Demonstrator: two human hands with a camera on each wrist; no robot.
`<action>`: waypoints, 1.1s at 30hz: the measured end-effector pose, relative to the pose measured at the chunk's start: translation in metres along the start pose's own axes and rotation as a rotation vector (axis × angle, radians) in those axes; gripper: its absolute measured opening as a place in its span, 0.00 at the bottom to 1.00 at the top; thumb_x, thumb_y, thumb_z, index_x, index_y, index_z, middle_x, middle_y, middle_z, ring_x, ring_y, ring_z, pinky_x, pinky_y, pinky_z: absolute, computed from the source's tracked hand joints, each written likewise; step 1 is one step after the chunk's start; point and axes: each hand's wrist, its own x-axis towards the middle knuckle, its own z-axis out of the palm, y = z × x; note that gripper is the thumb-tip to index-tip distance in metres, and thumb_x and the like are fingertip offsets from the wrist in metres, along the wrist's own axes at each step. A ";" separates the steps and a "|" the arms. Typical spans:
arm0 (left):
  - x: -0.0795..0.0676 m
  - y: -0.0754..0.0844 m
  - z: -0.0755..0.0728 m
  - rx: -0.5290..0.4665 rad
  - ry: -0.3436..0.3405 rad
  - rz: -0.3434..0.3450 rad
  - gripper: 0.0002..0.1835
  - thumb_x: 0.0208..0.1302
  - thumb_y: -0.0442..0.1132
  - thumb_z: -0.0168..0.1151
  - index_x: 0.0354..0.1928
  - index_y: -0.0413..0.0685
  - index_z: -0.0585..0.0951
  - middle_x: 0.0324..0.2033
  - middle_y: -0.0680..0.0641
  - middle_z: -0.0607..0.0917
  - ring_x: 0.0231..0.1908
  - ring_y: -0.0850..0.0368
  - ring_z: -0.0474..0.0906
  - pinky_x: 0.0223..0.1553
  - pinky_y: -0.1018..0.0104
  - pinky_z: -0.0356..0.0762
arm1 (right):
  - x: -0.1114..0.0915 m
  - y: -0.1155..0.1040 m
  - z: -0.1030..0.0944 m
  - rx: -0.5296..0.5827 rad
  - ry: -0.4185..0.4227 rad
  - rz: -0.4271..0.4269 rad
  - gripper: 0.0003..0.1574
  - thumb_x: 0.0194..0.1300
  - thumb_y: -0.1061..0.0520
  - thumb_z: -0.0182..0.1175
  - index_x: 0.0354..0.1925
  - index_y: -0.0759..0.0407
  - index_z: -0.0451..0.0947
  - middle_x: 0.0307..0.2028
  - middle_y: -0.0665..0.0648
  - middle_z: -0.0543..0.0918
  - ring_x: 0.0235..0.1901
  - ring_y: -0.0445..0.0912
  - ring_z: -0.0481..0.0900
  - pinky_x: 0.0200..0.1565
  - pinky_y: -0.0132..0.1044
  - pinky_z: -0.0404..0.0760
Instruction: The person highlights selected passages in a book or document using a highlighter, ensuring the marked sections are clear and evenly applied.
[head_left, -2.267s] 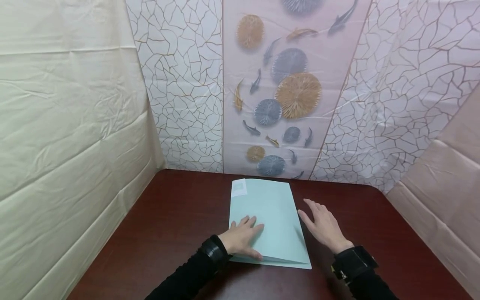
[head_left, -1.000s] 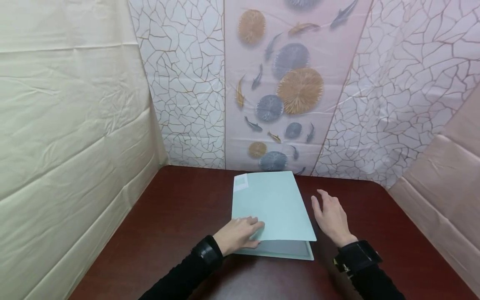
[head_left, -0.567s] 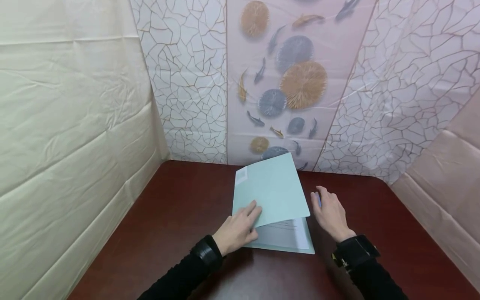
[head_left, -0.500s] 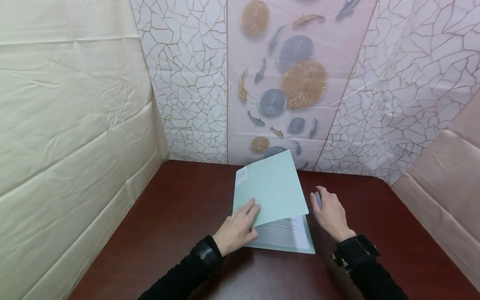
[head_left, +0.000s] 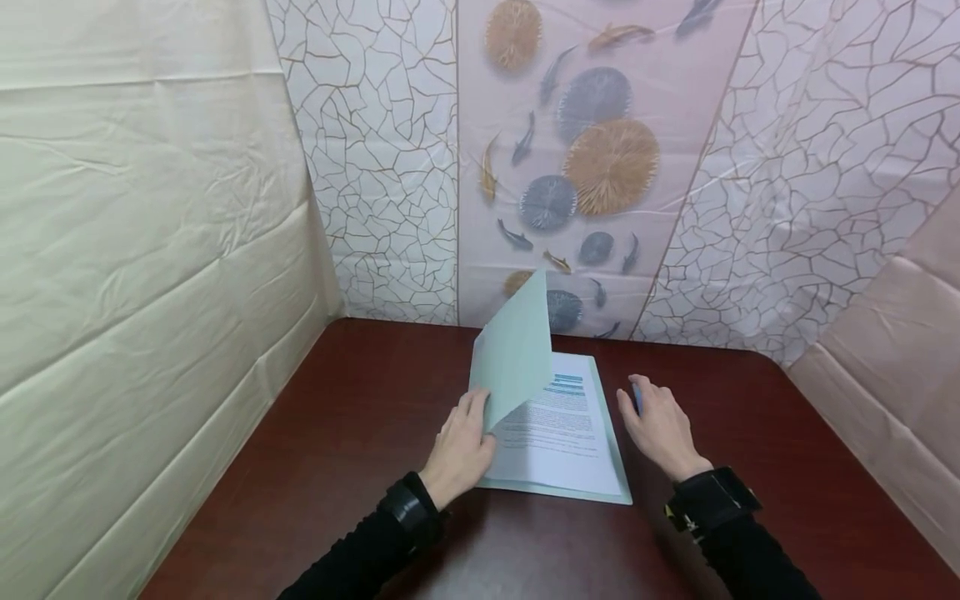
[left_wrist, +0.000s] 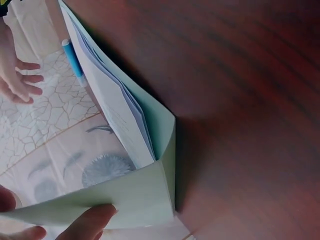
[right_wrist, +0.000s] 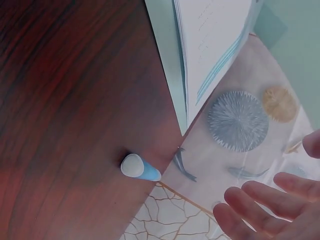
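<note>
A pale green folder (head_left: 517,346) lies on the table with its front cover raised nearly upright. My left hand (head_left: 457,454) holds that cover near its lower corner, thumb on the inner side and fingers outside. Inside lie several printed sheets (head_left: 577,433) with blue-green bars near the top. To the right of the folder, my right hand (head_left: 662,432) hovers with fingers relaxed and apart, holding nothing. Below it a small blue cylinder with a whitish end (right_wrist: 142,168) stands on the table; in the head view the hand partly covers it.
The dark red-brown wooden table (head_left: 315,467) spreads around the folder. A patterned cloth (head_left: 390,167) hangs behind the far edge, with a cream drape (head_left: 150,250) on the left and a pinkish drape (head_left: 892,367) on the right.
My left hand has lifted the folder's cover and swung it leftward, uncovering the printed sheets. My right hand has shifted slightly right, and the blue cylinder now shows beside its thumb.
</note>
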 end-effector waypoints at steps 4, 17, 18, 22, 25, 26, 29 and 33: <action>0.000 -0.004 -0.002 -0.056 0.012 -0.053 0.33 0.60 0.31 0.48 0.70 0.44 0.60 0.64 0.39 0.70 0.56 0.46 0.73 0.51 0.45 0.76 | 0.000 0.000 0.002 -0.003 -0.015 -0.004 0.28 0.72 0.50 0.50 0.61 0.69 0.67 0.49 0.73 0.79 0.47 0.63 0.75 0.37 0.55 0.75; -0.007 -0.018 -0.010 -0.257 0.027 -0.218 0.31 0.69 0.33 0.41 0.73 0.49 0.51 0.60 0.40 0.73 0.50 0.50 0.75 0.47 0.54 0.74 | -0.003 0.001 0.005 -0.022 -0.052 -0.003 0.26 0.71 0.51 0.51 0.58 0.69 0.70 0.46 0.72 0.81 0.44 0.62 0.76 0.33 0.52 0.75; -0.007 -0.020 -0.011 -0.262 0.021 -0.226 0.30 0.70 0.34 0.41 0.73 0.50 0.51 0.59 0.41 0.74 0.49 0.50 0.76 0.46 0.55 0.74 | -0.003 0.002 0.004 -0.021 -0.056 -0.003 0.26 0.71 0.51 0.51 0.58 0.69 0.70 0.46 0.72 0.81 0.44 0.62 0.76 0.33 0.52 0.75; -0.010 -0.027 -0.013 -0.300 0.019 -0.238 0.29 0.71 0.36 0.39 0.73 0.49 0.52 0.58 0.41 0.75 0.49 0.52 0.77 0.44 0.59 0.74 | -0.002 0.004 0.002 -0.026 -0.064 -0.003 0.26 0.71 0.51 0.51 0.57 0.69 0.70 0.46 0.72 0.81 0.43 0.62 0.77 0.33 0.51 0.75; -0.012 -0.032 -0.015 -0.324 0.032 -0.253 0.29 0.71 0.36 0.39 0.73 0.49 0.52 0.59 0.41 0.76 0.49 0.53 0.77 0.45 0.60 0.73 | -0.001 0.004 0.001 -0.028 -0.080 -0.004 0.26 0.71 0.52 0.50 0.58 0.70 0.70 0.46 0.73 0.81 0.43 0.62 0.77 0.31 0.50 0.74; -0.012 -0.034 -0.016 -0.328 0.039 -0.258 0.29 0.70 0.36 0.40 0.73 0.48 0.53 0.59 0.41 0.76 0.49 0.54 0.77 0.45 0.60 0.73 | -0.001 0.004 0.001 -0.030 -0.086 -0.004 0.26 0.71 0.51 0.50 0.58 0.69 0.70 0.47 0.73 0.80 0.43 0.62 0.76 0.31 0.50 0.74; -0.014 -0.037 -0.018 -0.341 0.046 -0.280 0.30 0.70 0.36 0.40 0.73 0.48 0.53 0.60 0.41 0.76 0.50 0.53 0.76 0.48 0.58 0.72 | 0.000 0.004 0.001 -0.037 -0.098 0.001 0.27 0.71 0.50 0.50 0.58 0.69 0.70 0.47 0.74 0.80 0.43 0.63 0.76 0.30 0.49 0.74; -0.016 -0.041 -0.020 -0.355 0.037 -0.309 0.33 0.69 0.37 0.39 0.75 0.43 0.47 0.68 0.39 0.69 0.60 0.51 0.71 0.58 0.53 0.69 | 0.000 0.006 0.001 -0.046 -0.102 0.003 0.26 0.71 0.51 0.50 0.58 0.70 0.70 0.48 0.74 0.80 0.44 0.64 0.76 0.31 0.50 0.75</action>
